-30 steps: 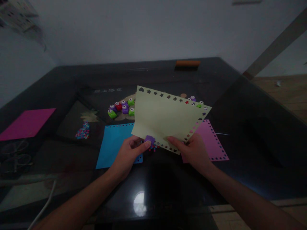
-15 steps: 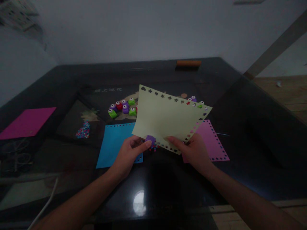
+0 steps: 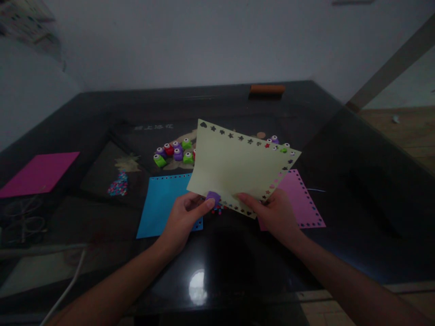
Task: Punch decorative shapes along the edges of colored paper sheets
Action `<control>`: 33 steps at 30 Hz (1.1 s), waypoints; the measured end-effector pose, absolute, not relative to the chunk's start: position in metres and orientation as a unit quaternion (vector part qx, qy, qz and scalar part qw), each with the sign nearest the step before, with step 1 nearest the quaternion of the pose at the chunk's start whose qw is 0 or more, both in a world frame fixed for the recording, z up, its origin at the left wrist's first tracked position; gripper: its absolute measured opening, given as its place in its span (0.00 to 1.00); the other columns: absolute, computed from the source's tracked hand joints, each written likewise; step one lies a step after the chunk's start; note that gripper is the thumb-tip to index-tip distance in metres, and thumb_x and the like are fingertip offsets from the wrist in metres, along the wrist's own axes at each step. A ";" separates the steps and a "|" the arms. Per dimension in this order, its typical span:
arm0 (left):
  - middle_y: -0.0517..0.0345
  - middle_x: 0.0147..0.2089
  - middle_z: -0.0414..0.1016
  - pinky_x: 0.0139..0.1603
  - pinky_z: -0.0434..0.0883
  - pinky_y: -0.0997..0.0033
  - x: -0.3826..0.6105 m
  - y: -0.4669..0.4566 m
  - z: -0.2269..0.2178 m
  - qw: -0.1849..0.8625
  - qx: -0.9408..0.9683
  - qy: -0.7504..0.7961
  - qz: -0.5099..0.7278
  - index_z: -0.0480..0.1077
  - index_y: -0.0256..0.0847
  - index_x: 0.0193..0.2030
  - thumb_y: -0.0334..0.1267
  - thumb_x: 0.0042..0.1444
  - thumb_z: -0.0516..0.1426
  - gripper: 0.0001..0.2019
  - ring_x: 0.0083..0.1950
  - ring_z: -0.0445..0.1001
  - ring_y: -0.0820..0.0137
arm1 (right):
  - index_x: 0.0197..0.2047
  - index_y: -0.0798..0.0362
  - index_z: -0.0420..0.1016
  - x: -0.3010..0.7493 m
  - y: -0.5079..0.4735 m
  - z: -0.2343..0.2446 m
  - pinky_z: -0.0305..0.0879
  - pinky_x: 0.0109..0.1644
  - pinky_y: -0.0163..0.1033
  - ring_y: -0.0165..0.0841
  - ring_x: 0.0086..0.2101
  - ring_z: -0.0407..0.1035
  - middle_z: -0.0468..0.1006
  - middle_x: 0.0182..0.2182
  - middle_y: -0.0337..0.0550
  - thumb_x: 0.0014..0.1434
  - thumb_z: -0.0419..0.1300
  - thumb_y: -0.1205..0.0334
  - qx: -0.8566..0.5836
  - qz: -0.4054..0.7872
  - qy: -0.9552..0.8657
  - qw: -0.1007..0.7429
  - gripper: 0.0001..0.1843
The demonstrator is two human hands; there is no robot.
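A pale yellow sheet of paper with shapes punched along its edges is held tilted above the dark table. My left hand pinches a small purple paper punch onto the sheet's near edge. My right hand grips the same edge a little to the right, thumb on top. Small punched bits lie under the punch.
A blue sheet and a pink sheet with punched borders lie flat under my hands. Several green, purple and red punches sit behind the yellow sheet. A confetti pile and a magenta sheet lie left. An orange bar rests at the far edge.
The yellow sheet has shifted slightly right and turned a little; both hands keep their hold in nearly the same place.
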State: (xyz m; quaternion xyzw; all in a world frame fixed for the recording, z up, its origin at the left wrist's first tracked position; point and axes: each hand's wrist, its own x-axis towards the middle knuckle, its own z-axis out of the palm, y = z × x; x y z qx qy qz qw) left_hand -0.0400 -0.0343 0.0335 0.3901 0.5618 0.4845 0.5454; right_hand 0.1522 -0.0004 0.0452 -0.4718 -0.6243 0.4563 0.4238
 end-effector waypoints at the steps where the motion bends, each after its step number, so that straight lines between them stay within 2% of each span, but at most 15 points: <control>1: 0.54 0.29 0.79 0.38 0.69 0.69 -0.040 -0.035 0.034 0.541 0.393 0.566 0.482 0.75 0.35 0.29 0.46 0.44 0.66 0.15 0.33 0.75 0.67 | 0.40 0.47 0.80 0.152 0.000 0.045 0.73 0.48 0.42 0.36 0.42 0.76 0.82 0.41 0.40 0.53 0.64 0.58 -0.471 0.458 -0.624 0.423 0.11; 9: 0.53 0.32 0.81 0.39 0.69 0.70 -0.041 -0.035 0.031 0.518 0.416 0.583 0.468 0.78 0.37 0.29 0.47 0.46 0.65 0.13 0.35 0.76 0.66 | 0.40 0.48 0.80 0.152 0.000 0.046 0.73 0.47 0.42 0.37 0.42 0.77 0.82 0.41 0.41 0.52 0.64 0.58 -0.479 0.454 -0.623 0.419 0.11; 14: 0.52 0.38 0.82 0.44 0.70 0.70 -0.040 -0.035 0.031 0.530 0.428 0.561 0.470 0.79 0.38 0.34 0.46 0.49 0.64 0.13 0.41 0.77 0.65 | 0.40 0.47 0.80 0.152 0.000 0.044 0.73 0.47 0.42 0.36 0.42 0.77 0.82 0.40 0.40 0.53 0.64 0.58 -0.474 0.453 -0.625 0.424 0.10; 21: 0.52 0.34 0.81 0.41 0.71 0.69 -0.037 -0.034 0.030 0.537 0.417 0.566 0.466 0.78 0.36 0.34 0.47 0.49 0.63 0.15 0.41 0.77 0.63 | 0.38 0.48 0.80 0.152 0.000 0.044 0.73 0.47 0.43 0.37 0.41 0.77 0.82 0.39 0.40 0.53 0.64 0.59 -0.482 0.454 -0.622 0.419 0.09; 33: 0.52 0.33 0.81 0.42 0.71 0.67 -0.038 -0.032 0.035 0.519 0.443 0.585 0.439 0.78 0.37 0.31 0.48 0.49 0.61 0.14 0.39 0.77 0.61 | 0.38 0.48 0.80 0.153 0.002 0.043 0.73 0.47 0.42 0.36 0.41 0.77 0.83 0.39 0.40 0.53 0.64 0.59 -0.487 0.455 -0.619 0.416 0.09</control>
